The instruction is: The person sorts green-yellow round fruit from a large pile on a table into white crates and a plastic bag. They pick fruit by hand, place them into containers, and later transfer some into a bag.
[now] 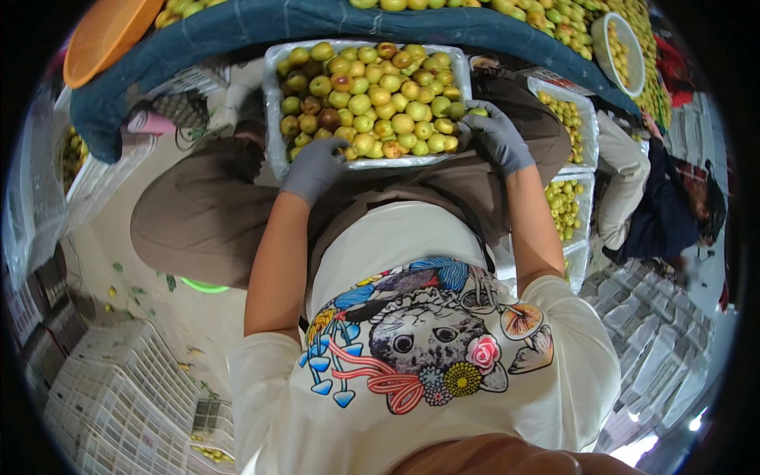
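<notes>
A plastic-lined white crate sits at my lap, heaped with small round yellow-green fruits that look like jujubes. Several of them are brown or reddish, mostly toward the left side. My left hand, in a grey glove, rests over the crate's near left edge with its fingertips among the fruits; whether it grips one is hidden. At the right rim is my right hand, also gloved in grey. Its thumb and fingers hold a green fruit just over the crate's edge.
Beyond the crate runs a dark blue padded cloth edge, with more fruit behind it. An orange basin and a white bowl lie there. Lined crates stand to my right, near a seated person. White plastic crates are behind left.
</notes>
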A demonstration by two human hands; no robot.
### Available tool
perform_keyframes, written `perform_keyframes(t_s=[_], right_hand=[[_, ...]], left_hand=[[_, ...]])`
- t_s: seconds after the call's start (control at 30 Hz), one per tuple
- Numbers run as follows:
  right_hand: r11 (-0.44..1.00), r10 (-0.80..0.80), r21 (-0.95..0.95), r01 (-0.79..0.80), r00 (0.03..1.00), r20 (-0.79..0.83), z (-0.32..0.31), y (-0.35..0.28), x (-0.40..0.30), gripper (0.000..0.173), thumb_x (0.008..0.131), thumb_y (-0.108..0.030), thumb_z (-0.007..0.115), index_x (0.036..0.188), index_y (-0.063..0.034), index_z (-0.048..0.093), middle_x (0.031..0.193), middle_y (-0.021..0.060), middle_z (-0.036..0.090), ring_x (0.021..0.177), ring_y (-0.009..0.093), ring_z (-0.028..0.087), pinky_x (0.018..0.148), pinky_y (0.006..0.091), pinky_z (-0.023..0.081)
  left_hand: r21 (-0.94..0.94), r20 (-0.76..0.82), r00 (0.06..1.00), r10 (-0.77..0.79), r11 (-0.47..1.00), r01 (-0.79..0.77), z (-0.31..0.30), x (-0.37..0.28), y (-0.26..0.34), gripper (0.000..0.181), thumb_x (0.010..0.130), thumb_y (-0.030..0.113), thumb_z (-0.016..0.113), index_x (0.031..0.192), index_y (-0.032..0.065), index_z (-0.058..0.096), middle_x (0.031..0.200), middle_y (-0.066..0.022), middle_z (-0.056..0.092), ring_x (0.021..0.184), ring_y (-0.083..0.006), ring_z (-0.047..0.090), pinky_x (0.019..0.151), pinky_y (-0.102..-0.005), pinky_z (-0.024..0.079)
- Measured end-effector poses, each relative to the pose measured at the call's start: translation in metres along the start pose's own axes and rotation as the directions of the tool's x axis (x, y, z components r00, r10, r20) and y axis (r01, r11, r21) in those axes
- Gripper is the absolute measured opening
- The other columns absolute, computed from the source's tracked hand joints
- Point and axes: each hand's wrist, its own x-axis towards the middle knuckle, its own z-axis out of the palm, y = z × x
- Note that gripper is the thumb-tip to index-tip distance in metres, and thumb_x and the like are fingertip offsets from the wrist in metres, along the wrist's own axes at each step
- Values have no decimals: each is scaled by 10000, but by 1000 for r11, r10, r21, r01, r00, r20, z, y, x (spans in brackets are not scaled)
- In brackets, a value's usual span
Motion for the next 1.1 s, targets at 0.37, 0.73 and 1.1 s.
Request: perform_keyframes(t_s=[0.37,0.73,1.1], right_hand=[[620,-360,-699,356,921,149,-24,11,85,499,787,-99,685,1253,-32,521,1110,106,623,984,182,589,871,296,481],[922,-280,-358,149,893,-351,-37,39,71,397,882,-71,528,1278,-42,533,1144,156,609,1063,251,572,919,318,445],[498,-394,-819,284,916,78,-17,27,105,446,773,-119,697,1182,-96,521,990,153,595,915,229,580,828,309,471]], left_hand=[[-225,-334,938,93,959,-175,-8,19,-26,214,855,115,597,1046,45,666,937,-165,677,872,-262,655,775,-324,498],[-74,-696,714,-78,997,37,-37,47,-51,304,847,136,622,1088,-47,598,932,-139,647,811,-208,598,744,-333,477],[-199,-643,750,-155,979,32,-29,58,-65,303,843,161,638,1083,-21,610,939,-117,658,839,-190,602,758,-309,474]])
